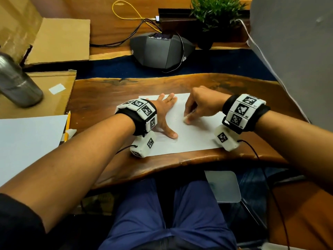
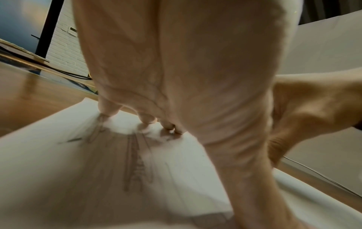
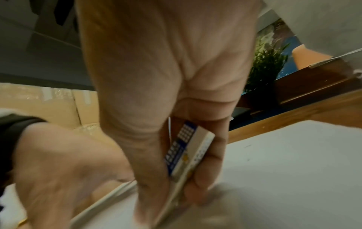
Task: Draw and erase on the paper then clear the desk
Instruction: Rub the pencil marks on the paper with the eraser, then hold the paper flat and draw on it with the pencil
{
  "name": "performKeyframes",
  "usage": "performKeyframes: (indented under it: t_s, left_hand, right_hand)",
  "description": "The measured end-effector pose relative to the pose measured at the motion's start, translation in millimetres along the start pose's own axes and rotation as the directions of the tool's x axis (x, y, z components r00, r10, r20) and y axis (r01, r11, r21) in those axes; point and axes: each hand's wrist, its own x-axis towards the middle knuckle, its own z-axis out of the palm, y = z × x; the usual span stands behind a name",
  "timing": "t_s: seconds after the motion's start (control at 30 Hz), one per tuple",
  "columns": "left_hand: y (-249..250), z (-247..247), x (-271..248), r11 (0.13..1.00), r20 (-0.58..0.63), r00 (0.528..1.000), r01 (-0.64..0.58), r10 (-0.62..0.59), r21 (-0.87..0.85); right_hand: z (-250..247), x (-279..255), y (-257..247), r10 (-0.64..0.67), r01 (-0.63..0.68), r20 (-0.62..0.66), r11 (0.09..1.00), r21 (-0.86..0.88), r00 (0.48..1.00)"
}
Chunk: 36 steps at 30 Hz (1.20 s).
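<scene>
While the wooden tabletop [image 1: 126,91] carries everything in play, I work downward from it by size. On it, directly before me, lies the white paper [image 1: 189,138], flat, its near edge close to the tabletop's front edge. A second, larger sheet [image 1: 27,141] lies well apart to the left, with a yellow pencil [image 1: 67,125] just beside its right edge.

My left hand [image 1: 165,114] lies flat on the paper, fingers straight and spread, pressing it down; its grip is relaxed and holds nothing. My right hand [image 1: 201,107] has its grip closed round the eraser [image 3: 188,153], thumb on one face and fingers on the other, its lower end on the paper near the sheet's middle.

Handling, as I judge it: the paper is light, limp and prone to creasing or sliding under a rubbing stroke, so it needs a flat palm beside the working area. For removal, take it by an edge. The eraser is small, light and slightly yielding; hold it by its printed sleeve, low down.

Faint pencil marks [image 2: 135,164] show in the left wrist view, but blur prevents reading them. In the head view the eraser is nearly hidden by the fingers, and I cannot tell how much drawing remains.
</scene>
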Motion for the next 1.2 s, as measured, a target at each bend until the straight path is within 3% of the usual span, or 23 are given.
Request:
performKeyframes:
  t_s: [0.1,0.17,0.53,0.67,0.8,0.97,1.07,1.2]
  left_hand:
    - [-2.3,2.0,1.5,1.0,-0.012,1.0,-0.012,0.012,-0.006]
    - [-2.4,1.3,1.5,1.0,-0.01,1.0,-0.016,0.016,0.001]
    - [1.2,-5.2,7.5,1.0,0.035,0.999,0.008,-0.009,0.025]
    - [0.9,-4.6,6.6,1.0,0.038,0.999,0.006,-0.007,0.013]
    - [-0.8,-5.4,7.1,1.0,0.047,0.999,-0.006,0.004,0.025]
    - [1.0,-3.6,6.8,0.998,0.035,0.999,-0.02,0.017,0.061]
    - [12.8,-2.9,-1.3,0.984,-0.002,0.988,-0.154,0.155,0.09]
    - [37.6,9.9,-12.8,0.844,0.11,0.861,-0.508,0.496,0.169]
  right_hand:
    - [-14.4,6.4,29.3,0.176,-0.142,-0.272,0.98,0.139,0.946]
    - [-20.0,10.5,41.0,0.247,-0.191,-0.315,0.962,0.197,0.917]
    - [-5.2,30.1,21.8,0.079,-0.079,-0.256,0.997,0.011,0.964]
    - [-8.6,3.4,26.2,0.038,-0.041,-0.094,0.999,-0.026,0.995]
    - [-15.1,-20.2,62.9,0.194,-0.178,-0.19,0.979,0.098,0.962]
    - [-2.0,-24.5,77.6,0.312,-0.291,-0.087,0.937,0.194,0.946]
    - [-5.0,-21.6,76.6,0.298,-0.285,-0.081,0.948,0.145,0.951]
    - [-7.7,-21.6,77.0,0.276,-0.27,-0.039,0.957,0.102,0.961]
